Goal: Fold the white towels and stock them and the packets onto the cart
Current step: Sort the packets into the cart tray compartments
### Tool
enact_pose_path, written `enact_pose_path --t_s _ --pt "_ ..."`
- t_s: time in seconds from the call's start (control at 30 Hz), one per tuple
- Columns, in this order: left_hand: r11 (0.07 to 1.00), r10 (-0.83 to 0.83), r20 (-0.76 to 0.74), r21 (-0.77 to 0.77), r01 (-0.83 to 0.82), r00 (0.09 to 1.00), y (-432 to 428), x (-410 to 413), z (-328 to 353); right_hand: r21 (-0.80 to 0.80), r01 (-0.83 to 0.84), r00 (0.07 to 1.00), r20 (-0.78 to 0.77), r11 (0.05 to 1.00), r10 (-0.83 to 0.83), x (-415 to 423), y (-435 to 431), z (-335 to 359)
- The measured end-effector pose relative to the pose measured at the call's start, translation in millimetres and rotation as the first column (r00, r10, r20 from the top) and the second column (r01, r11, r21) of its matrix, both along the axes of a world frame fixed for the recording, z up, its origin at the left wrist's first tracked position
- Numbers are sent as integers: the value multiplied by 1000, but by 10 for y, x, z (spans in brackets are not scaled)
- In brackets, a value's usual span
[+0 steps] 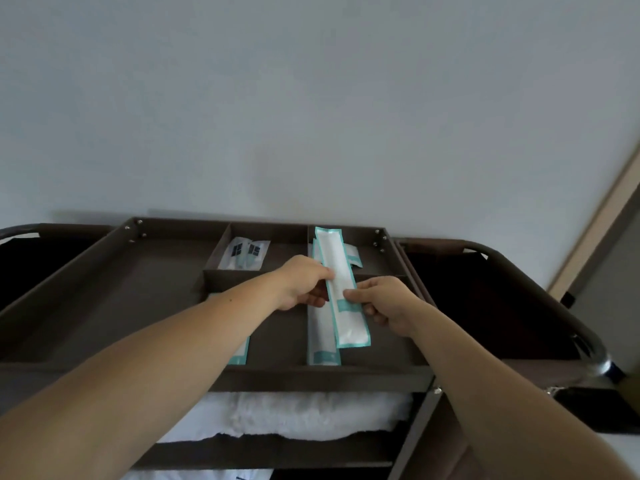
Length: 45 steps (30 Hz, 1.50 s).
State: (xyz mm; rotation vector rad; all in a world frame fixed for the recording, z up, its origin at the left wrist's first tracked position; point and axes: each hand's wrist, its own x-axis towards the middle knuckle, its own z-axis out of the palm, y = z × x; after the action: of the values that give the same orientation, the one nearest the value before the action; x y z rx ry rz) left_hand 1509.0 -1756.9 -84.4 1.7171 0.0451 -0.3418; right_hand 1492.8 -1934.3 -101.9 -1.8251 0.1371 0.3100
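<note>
Left hand (pixel 304 285) and right hand (pixel 388 303) pinch packet (pixel 341 268) edges.

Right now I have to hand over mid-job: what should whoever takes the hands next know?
Left hand: fingers pinch the long teal-edged packet near its middle.
Right hand: pinches the same packet from the other side, over the right side of the cart tray.
Done: another long packet lies in the front right compartment, small packets in the back middle one, white towels on the shelf below.
To do: set down the held packet; any unstocked items are out of view.
</note>
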Motion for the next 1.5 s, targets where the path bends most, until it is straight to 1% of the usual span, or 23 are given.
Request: enact_pose_path --t_s 0.07,0.1,0.17,0.27,0.33,0.4,0.5,0.57,0.73,0.8,0.87,0.93,1.03,1.07,1.1,1.13,1.17,1.23,1.27,1.3,1.37,1.4,1.5 --pt "998 -38 -11 44 39 999 -21 -4 -24 22 9 999 -43 1000 -8 16 -48 -53" --pt "997 -30 -9 66 30 1000 -27 2 -38 28 14 998 -59 1000 -12 25 -67 -86" --pt "994 41 28 98 -44 999 -16 45 -46 3 50 996 -76 999 -49 44 -106 -165" --pt "984 148 85 85 -155 985 60 113 -14 -77 98 987 -119 992 -107 31 -168 -327" --pt "981 169 91 85 -177 981 126 133 -3 -129 61 982 -172 990 -83 4 -162 -411" --pt "977 183 87 92 -191 979 176 128 -14 -149 20 974 -219 989 -53 -8 -123 -443" --pt "975 190 78 101 -198 979 224 109 -54 -178 -37 965 -263 983 -11 9 -68 -444" --pt "975 193 73 98 -200 978 256 96 -76 -199 -45 957 -289 979 -14 15 -49 -444" --pt "972 205 70 107 -211 976 323 66 -82 -210 -44 943 -331 977 -28 2 -46 -458" --pt "971 203 74 115 -210 976 336 53 -71 -261 -66 950 -313 963 -20 15 -42 -452" --pt "971 198 79 122 -207 977 334 37 -60 -377 -128 959 -281 917 19 30 -34 -432" --pt "970 198 83 128 -207 977 323 18 -50 -504 -206 962 -263 839 78 30 -27 -398" --pt "970 200 82 122 -209 976 305 -9 -44 -614 -266 955 -273 743 117 35 -80 -337" --pt "970 200 83 123 -209 976 300 -17 -43 -677 -279 955 -269 681 124 28 -101 -308" --pt "970 199 86 126 -209 976 298 -27 -40 -755 -273 961 -245 597 130 13 -110 -279" --pt "969 200 89 132 -210 976 296 -36 -37 -818 -243 970 -196 521 144 -3 -102 -255" --pt "968 200 91 136 -212 975 295 -46 -32 -852 -201 975 -128 484 180 -20 -70 -246" --pt "966 204 94 140 -216 974 291 -60 -24 -857 -132 959 17 498 284 -11 14 -292" --pt "966 206 95 142 -218 974 286 -73 -16 -860 -137 938 47 492 344 -12 57 -318" --pt "965 207 97 145 -219 974 282 -86 -7 -872 -172 912 34 457 409 -17 94 -337" --pt "962 211 102 153 -225 972 283 -112 8 -893 -268 873 -67 362 483 -21 145 -368" --pt "961 214 104 157 -229 971 291 -126 15 -892 -297 868 -105 339 484 -22 150 -380" --pt "956 226 108 168 -242 968 338 -180 14 -897 -305 864 -120 320 489 -38 162 -391"
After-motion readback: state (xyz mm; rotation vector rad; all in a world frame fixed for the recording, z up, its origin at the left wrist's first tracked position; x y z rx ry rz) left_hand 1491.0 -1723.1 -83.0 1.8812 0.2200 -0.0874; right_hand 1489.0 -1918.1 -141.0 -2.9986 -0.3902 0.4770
